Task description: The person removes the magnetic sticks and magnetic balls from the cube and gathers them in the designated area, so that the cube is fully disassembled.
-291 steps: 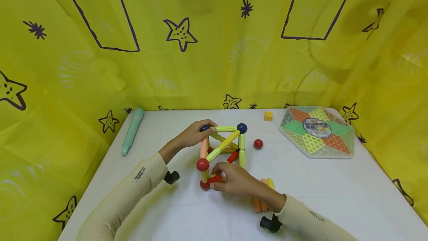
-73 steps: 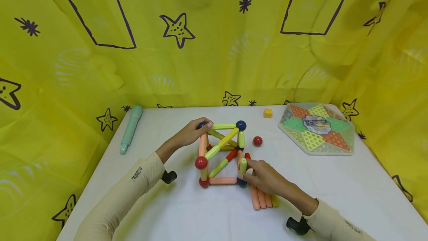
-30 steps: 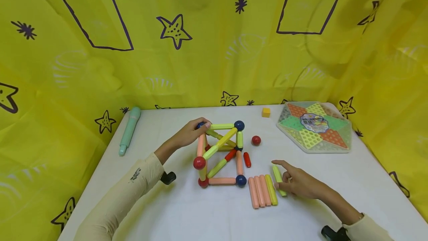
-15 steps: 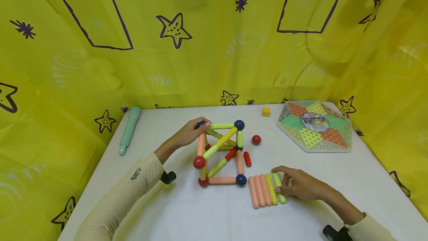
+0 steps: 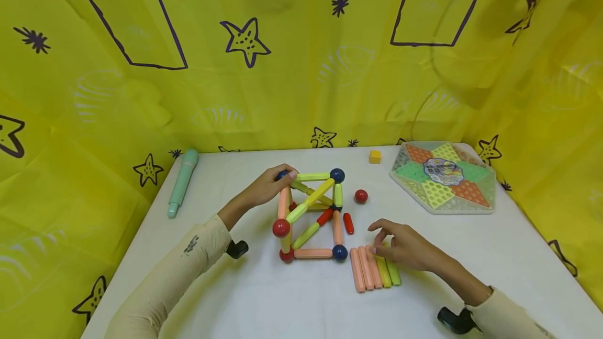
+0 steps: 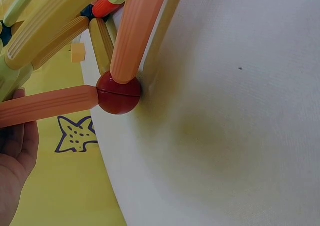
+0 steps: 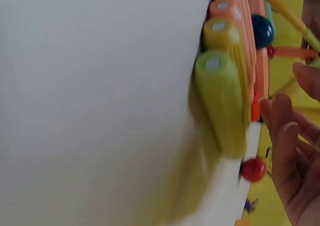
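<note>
Ball-and-rod frame on the white counter.
My left hand grips its top corner; I see ribbed rods joined by glossy balls. My right hand, fingers parted and free, hovers above loose rods with pale disc ends.

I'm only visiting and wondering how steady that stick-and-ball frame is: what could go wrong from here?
The frame might shift or come apart if the left hand slips, since it grips only near one top corner. The right hand, close to the row of sticks, could knock them askew. The loose red ball might roll away if bumped.
</note>
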{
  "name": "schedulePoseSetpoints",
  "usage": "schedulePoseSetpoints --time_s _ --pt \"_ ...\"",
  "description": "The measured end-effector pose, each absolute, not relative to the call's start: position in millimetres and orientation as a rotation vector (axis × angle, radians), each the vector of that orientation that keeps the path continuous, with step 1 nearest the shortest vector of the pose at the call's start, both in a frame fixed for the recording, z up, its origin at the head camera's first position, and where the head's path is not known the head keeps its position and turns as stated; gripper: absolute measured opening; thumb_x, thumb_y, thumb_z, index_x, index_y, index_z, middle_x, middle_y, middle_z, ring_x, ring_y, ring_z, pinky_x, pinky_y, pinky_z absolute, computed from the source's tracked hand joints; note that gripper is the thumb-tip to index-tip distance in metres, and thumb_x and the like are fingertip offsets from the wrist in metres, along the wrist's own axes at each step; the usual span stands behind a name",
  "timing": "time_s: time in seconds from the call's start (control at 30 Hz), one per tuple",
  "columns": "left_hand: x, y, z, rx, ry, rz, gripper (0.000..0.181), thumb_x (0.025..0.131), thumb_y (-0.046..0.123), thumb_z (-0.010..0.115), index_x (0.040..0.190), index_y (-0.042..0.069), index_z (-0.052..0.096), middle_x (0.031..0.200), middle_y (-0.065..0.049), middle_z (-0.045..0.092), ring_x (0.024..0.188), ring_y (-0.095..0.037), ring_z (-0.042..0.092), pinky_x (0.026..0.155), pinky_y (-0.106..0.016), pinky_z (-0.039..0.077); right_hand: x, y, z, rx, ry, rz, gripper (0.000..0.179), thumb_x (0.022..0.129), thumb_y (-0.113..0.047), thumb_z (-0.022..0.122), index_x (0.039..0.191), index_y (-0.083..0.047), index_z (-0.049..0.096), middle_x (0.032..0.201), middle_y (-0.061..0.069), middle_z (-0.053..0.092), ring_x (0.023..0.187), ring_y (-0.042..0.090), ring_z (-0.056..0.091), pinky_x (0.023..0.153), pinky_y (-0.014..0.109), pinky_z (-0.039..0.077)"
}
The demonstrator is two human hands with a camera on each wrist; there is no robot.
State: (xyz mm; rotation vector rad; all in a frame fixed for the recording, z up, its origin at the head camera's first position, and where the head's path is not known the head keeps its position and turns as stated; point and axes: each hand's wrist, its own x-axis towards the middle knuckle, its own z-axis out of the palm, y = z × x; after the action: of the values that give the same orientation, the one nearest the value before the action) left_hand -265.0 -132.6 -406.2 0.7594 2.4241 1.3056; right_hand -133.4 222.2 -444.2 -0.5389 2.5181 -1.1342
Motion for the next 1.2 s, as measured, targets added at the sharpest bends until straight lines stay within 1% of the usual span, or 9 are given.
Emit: schedulePoseSetpoints --time_s 0.1,0.3,0.47,0.57,0.7,0.87,1.0,1.1,1.2 --pt "-265 -132 -406 0.749 2.429 1.288 0.032 0.110 0.021 0.039 0.128 0.001 0.057 0.114 -0.020 0.064 0.104 -0.029 0.062 0.092 -0.039 0.051 -138 204 -445 -0.566 2.455 -1.134 0.046 0.093 -0.023 0.072 0.131 -0.004 0.055 0.106 0.007 0.070 0.059 0.009 0.053 0.056 0.023 0.044" --pt "-264 -135 -406 0.744 2.427 1.282 0.034 0.110 0.025 0.040 0.128 0.003 0.057 0.115 -0.019 0.064 0.108 -0.036 0.062 0.093 -0.040 0.051 -143 172 -446 -0.580 2.408 -1.111 0.050 0.091 -0.027 0.074 0.132 -0.007 0.054 0.110 0.008 0.073 0.088 0.015 0.066 0.078 0.032 0.054" --pt "-265 -142 -405 0.767 2.462 1.287 0.033 0.109 0.031 0.042 0.125 0.007 0.060 0.111 -0.014 0.065 0.100 -0.026 0.061 0.088 -0.036 0.049 -147 158 -444 -0.528 2.442 -1.079 0.053 0.089 -0.028 0.078 0.133 -0.011 0.054 0.111 0.007 0.074 0.094 0.019 0.068 0.083 0.039 0.055" --pt "-267 -149 -404 0.772 2.469 1.284 0.034 0.109 0.033 0.042 0.123 0.008 0.060 0.109 -0.013 0.065 0.099 -0.026 0.060 0.086 -0.035 0.048 -148 152 -445 -0.524 2.425 -1.080 0.055 0.088 -0.028 0.078 0.135 -0.011 0.052 0.115 0.010 0.073 0.090 0.017 0.069 0.081 0.037 0.056" --pt "-269 -161 -402 0.778 2.490 1.264 0.034 0.109 0.034 0.042 0.122 0.008 0.061 0.107 -0.012 0.065 0.096 -0.025 0.059 0.084 -0.035 0.047 -149 144 -445 -0.521 2.358 -1.113 0.059 0.088 -0.028 0.078 0.138 -0.012 0.049 0.124 0.016 0.069 0.071 0.018 0.067 0.070 0.032 0.056" --pt "-270 -170 -399 0.783 2.499 1.255 0.035 0.109 0.035 0.042 0.122 0.009 0.061 0.106 -0.010 0.065 0.092 -0.019 0.057 0.082 -0.035 0.045 -152 139 -445 -0.535 2.327 -1.129 0.060 0.090 -0.030 0.076 0.140 -0.013 0.047 0.128 0.015 0.066 0.063 0.021 0.065 0.065 0.029 0.055" --pt "-270 -173 -399 0.781 2.500 1.257 0.035 0.109 0.035 0.042 0.123 0.008 0.061 0.106 -0.010 0.065 0.093 -0.020 0.058 0.081 -0.034 0.046 -162 139 -439 -0.535 2.381 -1.172 0.051 0.095 -0.023 0.071 0.139 -0.008 0.049 0.123 0.013 0.067 0.066 0.021 0.065 0.065 0.029 0.054" --pt "-270 -174 -400 0.785 2.500 1.279 0.035 0.109 0.034 0.042 0.123 0.007 0.061 0.106 -0.011 0.066 0.094 -0.020 0.060 0.082 -0.034 0.047 -176 137 -431 -0.473 2.469 -1.286 0.040 0.097 -0.018 0.068 0.132 -0.003 0.056 0.113 0.012 0.068 0.064 0.025 0.064 0.060 0.029 0.052" --pt "-270 -174 -401 0.779 2.504 1.298 0.035 0.109 0.034 0.042 0.123 0.007 0.060 0.106 -0.011 0.066 0.095 -0.019 0.061 0.082 -0.033 0.048 -192 133 -423 -0.408 2.522 -1.384 0.034 0.097 -0.021 0.067 0.125 -0.002 0.062 0.106 0.012 0.068 0.064 0.033 0.064 0.058 0.029 0.049"
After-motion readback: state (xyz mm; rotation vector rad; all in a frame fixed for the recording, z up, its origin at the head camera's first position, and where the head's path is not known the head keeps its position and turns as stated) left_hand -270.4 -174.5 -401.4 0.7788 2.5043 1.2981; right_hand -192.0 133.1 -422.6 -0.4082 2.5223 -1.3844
